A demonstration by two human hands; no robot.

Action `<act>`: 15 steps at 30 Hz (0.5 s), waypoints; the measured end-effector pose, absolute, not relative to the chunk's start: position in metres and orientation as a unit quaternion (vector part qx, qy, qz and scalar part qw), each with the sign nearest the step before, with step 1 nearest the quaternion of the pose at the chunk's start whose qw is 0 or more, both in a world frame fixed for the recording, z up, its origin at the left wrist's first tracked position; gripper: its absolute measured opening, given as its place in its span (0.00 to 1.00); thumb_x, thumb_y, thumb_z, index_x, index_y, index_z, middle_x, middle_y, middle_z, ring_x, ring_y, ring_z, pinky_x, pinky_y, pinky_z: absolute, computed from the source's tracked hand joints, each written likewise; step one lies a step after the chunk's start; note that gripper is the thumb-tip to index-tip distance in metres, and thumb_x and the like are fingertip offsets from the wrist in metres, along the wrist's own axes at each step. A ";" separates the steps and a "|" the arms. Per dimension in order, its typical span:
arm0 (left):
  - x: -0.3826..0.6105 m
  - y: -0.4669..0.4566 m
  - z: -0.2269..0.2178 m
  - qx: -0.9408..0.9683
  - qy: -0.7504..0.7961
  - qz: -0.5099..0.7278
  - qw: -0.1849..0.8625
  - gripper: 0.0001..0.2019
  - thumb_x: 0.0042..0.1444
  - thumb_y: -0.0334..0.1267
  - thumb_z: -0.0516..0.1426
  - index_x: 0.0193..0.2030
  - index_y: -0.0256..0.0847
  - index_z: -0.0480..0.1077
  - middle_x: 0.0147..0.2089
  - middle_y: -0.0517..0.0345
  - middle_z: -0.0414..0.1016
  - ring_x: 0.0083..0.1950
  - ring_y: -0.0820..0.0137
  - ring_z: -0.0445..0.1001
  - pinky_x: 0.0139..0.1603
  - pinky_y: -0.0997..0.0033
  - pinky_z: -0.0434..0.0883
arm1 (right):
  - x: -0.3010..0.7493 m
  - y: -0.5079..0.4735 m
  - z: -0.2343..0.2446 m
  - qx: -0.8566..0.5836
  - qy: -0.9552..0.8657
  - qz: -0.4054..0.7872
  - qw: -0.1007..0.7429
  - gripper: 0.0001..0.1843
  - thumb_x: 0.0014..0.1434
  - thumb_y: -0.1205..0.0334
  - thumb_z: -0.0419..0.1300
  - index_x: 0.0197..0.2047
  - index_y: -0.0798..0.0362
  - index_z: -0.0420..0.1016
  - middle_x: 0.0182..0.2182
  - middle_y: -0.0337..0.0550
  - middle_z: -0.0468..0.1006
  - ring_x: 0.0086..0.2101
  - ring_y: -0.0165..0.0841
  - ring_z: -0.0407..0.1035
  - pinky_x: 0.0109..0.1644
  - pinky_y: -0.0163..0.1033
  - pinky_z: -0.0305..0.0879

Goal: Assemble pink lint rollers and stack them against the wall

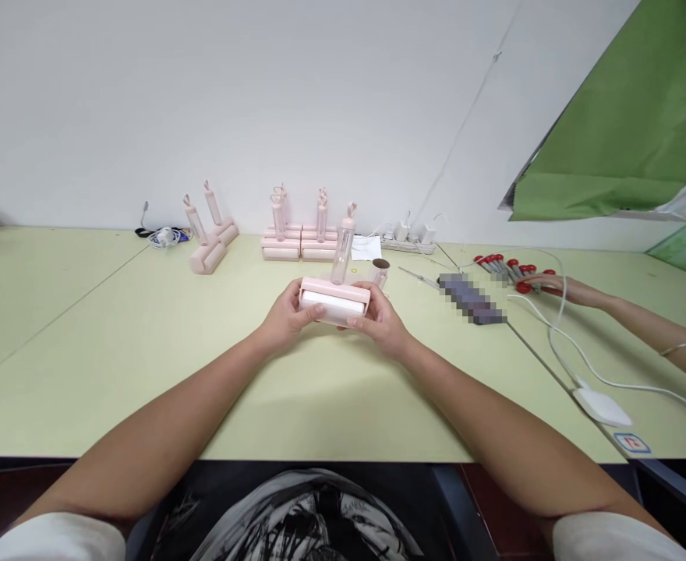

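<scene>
Between my two hands, above the middle of the table, is a pink lint roller with a white roll and a clear handle that stands up from its back, topped by a pink loop. My left hand grips its left end, thumb on the front. Around the right end my right hand is closed in the same way, its thumb near the lower edge. The fingers behind the roller are mostly hidden. Just beyond my right hand lies a short clear-and-pink cylinder with a brown end.
Several similar lint rollers stand near the wall, with others to the left. A power strip, a blurred-out dark object and white cables lie right. Another person's hand touches several red-ended grey pieces.
</scene>
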State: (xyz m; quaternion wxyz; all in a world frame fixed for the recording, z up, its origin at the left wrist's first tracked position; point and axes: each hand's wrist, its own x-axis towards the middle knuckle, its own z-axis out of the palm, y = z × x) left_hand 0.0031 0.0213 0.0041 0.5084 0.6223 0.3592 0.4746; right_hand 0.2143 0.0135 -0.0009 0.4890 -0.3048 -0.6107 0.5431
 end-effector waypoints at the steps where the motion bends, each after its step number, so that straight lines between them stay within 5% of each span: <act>1: 0.004 0.021 0.004 0.604 0.351 0.489 0.522 0.33 0.46 0.54 0.66 0.54 0.39 0.62 0.53 0.47 0.72 0.51 0.60 0.73 0.46 0.64 0.73 | 0.215 0.014 -0.001 -0.307 -0.612 0.548 0.480 0.31 0.45 0.49 0.71 0.49 0.47 0.65 0.46 0.43 0.71 0.43 0.37 0.70 0.40 0.42 0.74; 10: 0.002 0.016 0.009 0.534 0.349 0.484 0.599 0.46 0.36 0.54 0.70 0.59 0.45 0.54 0.42 0.56 0.74 0.39 0.64 0.76 0.41 0.65 0.73 | 0.212 0.015 -0.004 -0.287 -0.638 0.583 0.413 0.27 0.49 0.35 0.66 0.37 0.52 0.74 0.34 0.43 0.77 0.34 0.35 0.73 0.37 0.41 0.71; 15: 0.003 0.017 0.008 0.508 0.336 0.473 0.636 0.39 0.41 0.61 0.66 0.55 0.44 0.60 0.49 0.50 0.75 0.46 0.60 0.76 0.45 0.59 0.75 | 0.208 0.008 0.003 -0.310 -0.614 0.555 0.467 0.24 0.49 0.38 0.67 0.29 0.52 0.74 0.24 0.40 0.75 0.25 0.33 0.70 0.29 0.40 0.69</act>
